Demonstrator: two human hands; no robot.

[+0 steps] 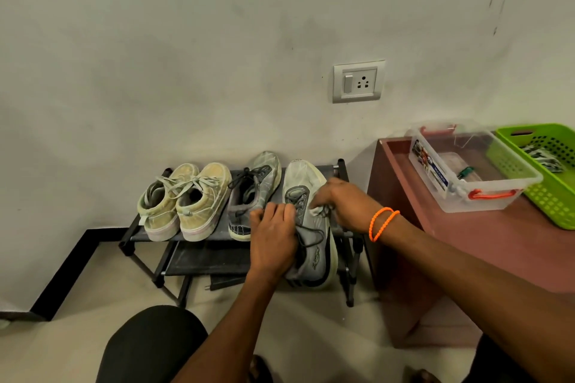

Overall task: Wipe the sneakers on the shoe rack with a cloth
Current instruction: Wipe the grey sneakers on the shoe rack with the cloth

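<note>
Two hands meet on one grey sneaker (312,246), which is lifted at the front right of the shoe rack (199,236) with its sole turned to the right. The left hand (273,239) grips the shoe from its left side, fingers curled over the tongue and laces near the opening. The right hand (339,202) reaches in from the right, fingers bent down onto the upper, and pinches a small pale cloth (315,211) against the laces; only a scrap of the cloth shows under the fingertips. An orange bracelet (381,224) loops twice around the right wrist. Just left of the held shoe, its grey partner (253,193) sits on the rack's top shelf with the toe toward the wall. Further left on the same shelf stands a pair of beige sneakers (183,199), side by side and touching, heels toward the person. Right of the rack stands a reddish-brown surface (485,246) that carries a clear plastic box (466,171) with orange handles and, touching it on the right, a green basket (547,171). On the wall above the rack is a switch and socket plate (358,81).
</note>
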